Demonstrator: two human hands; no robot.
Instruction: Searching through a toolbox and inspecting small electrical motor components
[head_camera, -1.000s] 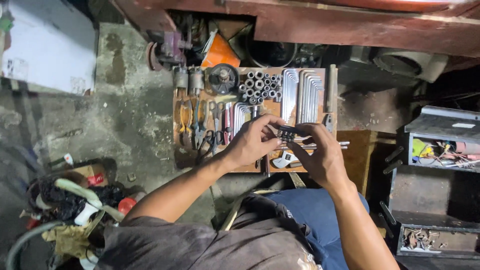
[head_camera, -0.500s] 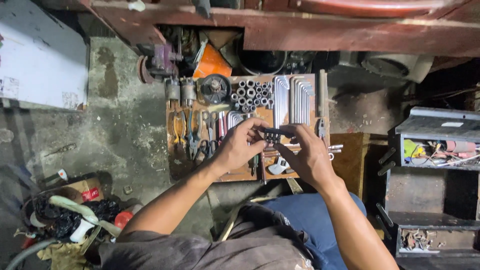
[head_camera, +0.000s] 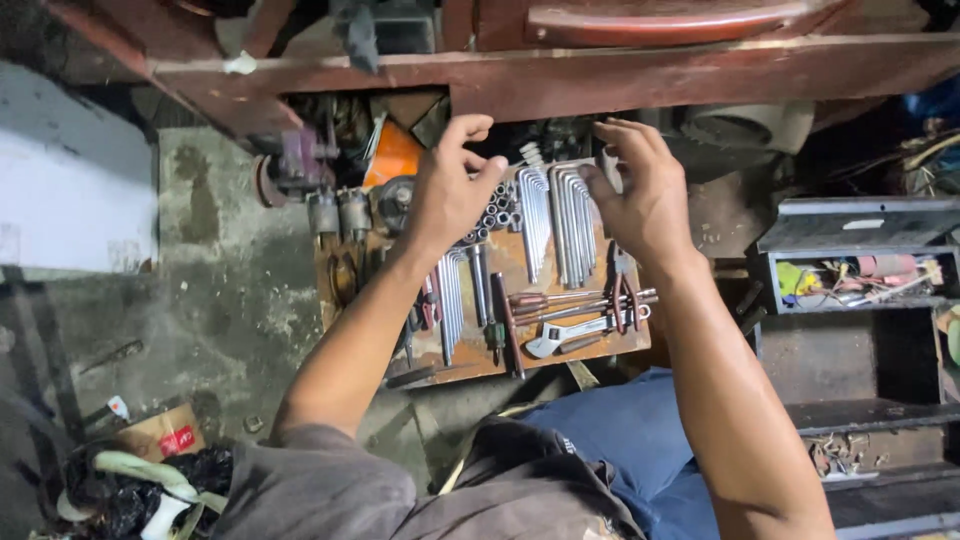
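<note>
Nearest the person, below both wrists, an adjustable wrench (head_camera: 560, 338) and red-handled pliers (head_camera: 625, 300) lie flat on the wooden tool board (head_camera: 480, 365). Farther up, just under the fingertips, two rows of L-shaped hex keys (head_camera: 555, 215) hang side by side, with a cluster of steel sockets (head_camera: 497, 212) beside the left thumb. The left hand (head_camera: 450, 190) is loosely curled and the right hand (head_camera: 640, 190) is spread wide; neither grips anything I can see. Those keys look like stiff, thin steel, light singly, likely oily and slick; pinching one at its bend should give the surest hold. Beyond the fingers runs a red metal beam (head_camera: 600, 70).
</note>
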